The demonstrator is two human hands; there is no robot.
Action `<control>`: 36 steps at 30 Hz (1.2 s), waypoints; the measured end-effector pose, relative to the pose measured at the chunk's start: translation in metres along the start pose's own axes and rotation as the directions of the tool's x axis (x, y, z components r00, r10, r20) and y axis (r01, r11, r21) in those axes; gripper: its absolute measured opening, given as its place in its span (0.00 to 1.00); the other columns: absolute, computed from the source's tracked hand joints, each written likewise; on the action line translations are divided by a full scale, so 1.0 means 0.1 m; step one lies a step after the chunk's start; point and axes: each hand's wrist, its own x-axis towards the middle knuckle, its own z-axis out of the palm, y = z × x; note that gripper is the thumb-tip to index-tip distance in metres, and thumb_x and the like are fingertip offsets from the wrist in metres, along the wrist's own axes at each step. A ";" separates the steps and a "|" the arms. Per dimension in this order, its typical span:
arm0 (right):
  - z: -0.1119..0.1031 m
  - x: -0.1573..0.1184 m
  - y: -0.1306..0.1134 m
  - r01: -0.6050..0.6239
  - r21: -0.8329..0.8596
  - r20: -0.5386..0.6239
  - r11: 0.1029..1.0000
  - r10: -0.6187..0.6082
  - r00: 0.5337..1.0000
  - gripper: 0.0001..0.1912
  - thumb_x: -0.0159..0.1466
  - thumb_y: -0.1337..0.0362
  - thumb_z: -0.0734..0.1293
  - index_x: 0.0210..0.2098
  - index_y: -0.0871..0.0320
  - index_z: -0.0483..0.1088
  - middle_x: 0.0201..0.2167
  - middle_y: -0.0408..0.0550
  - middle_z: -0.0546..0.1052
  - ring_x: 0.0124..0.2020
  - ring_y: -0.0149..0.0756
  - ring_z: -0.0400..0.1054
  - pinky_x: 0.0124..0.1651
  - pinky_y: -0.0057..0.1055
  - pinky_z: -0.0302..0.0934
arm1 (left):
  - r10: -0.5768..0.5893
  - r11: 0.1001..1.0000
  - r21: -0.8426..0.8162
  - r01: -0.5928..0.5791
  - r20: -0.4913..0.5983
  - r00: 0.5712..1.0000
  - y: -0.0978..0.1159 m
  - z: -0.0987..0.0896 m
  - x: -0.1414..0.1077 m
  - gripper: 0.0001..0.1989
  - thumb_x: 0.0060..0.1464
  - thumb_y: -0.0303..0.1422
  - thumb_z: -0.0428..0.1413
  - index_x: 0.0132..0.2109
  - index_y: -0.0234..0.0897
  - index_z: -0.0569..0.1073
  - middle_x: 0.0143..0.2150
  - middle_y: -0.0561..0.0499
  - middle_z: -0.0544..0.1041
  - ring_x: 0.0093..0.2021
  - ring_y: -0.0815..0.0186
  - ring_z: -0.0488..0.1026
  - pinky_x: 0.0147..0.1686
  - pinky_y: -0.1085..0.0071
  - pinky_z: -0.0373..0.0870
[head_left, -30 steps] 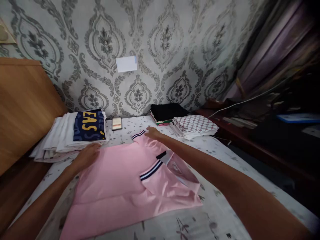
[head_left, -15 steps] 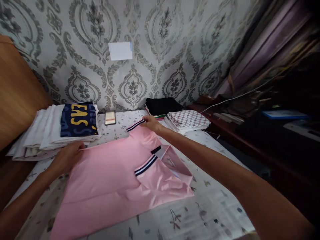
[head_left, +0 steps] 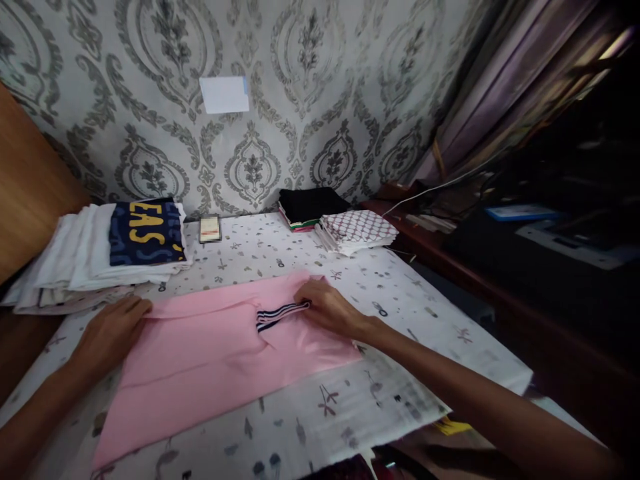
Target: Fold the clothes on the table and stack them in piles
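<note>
A pink shirt lies on the patterned white sheet, its far side folded over toward me. Striped navy-and-white sleeve edging shows near its middle. My right hand is closed on the sleeve end of the folded part and covers much of the collar area. At the shirt's far left corner, my left hand grips the hem, with its fingertips partly hidden by the hand itself.
Folded white clothes topped by a navy printed garment are stacked at the left. A small card-like item, folded black clothes and checked white cloth sit along the back of the sheet. A dark desk stands right.
My right hand has brought the far sleeve toward me, folding the shirt's far side over its middle. My left hand stays at the hem corner. The view has shifted slightly right.
</note>
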 end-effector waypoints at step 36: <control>0.07 -0.04 0.24 0.222 -0.304 -0.035 0.926 -0.244 0.969 0.15 0.65 0.69 0.59 0.45 0.51 0.75 0.41 0.51 0.80 0.44 0.45 0.73 0.47 0.43 0.67 | -0.316 0.488 -0.823 0.290 0.143 0.938 0.08 0.02 -0.26 0.14 0.54 0.45 0.54 0.36 0.38 0.69 0.52 0.41 0.77 0.57 0.54 0.71 0.52 0.61 0.68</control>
